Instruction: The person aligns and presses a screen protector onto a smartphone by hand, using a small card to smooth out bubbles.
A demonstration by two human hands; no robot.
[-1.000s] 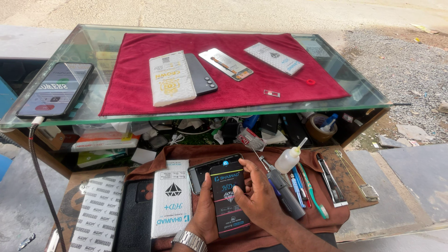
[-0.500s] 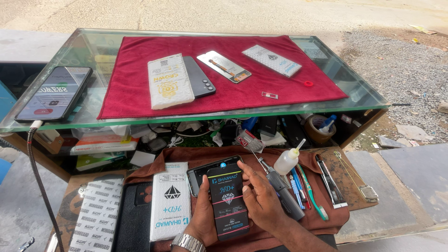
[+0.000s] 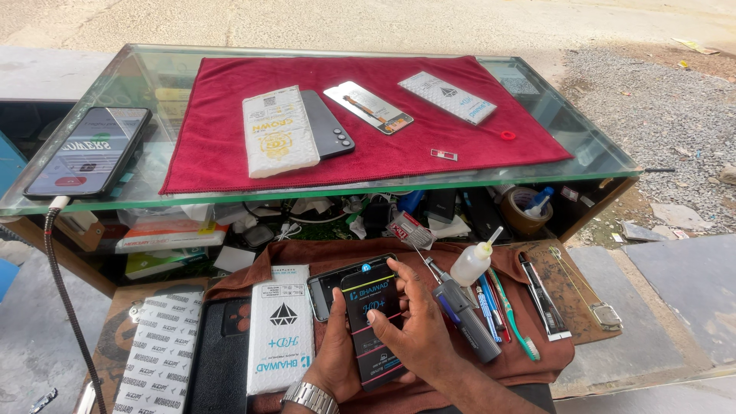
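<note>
Down on the brown cloth (image 3: 307,257), the left hand (image 3: 337,360) grasps a dark phone (image 3: 373,322) from below while the right hand (image 3: 414,333) presses fingertips on its screen, and crowded tools (image 3: 491,307) could get knocked if either slips.

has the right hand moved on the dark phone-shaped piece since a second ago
Yes, slightly. The right hand has slid up the dark screen piece held by the left hand; its fingertips are now nearer the top edge, judged against the white packet beside it.
</note>
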